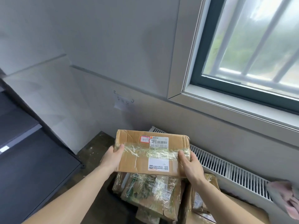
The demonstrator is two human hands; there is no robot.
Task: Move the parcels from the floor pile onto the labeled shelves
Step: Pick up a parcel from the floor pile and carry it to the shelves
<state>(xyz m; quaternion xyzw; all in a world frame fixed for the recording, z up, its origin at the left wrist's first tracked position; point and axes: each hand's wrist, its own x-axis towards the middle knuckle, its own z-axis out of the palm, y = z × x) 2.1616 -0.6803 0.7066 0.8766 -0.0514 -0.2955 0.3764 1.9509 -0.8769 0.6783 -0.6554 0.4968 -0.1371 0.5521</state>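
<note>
The left hand [113, 156] and right hand [191, 165] grasp a taped parcel [150, 152] by its side edges, held above the floor pile [153, 193]. The carry is underway; next comes reading its label [159, 142], then turning to the dark shelves [32, 159] at left.

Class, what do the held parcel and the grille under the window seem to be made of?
Held parcel: brown corrugated cardboard, matte and creased, wrapped with glossy clear tape that glints; paper labels stuck on.
Grille: looks like white painted metal, possibly plastic, judging by its even slats.
</note>
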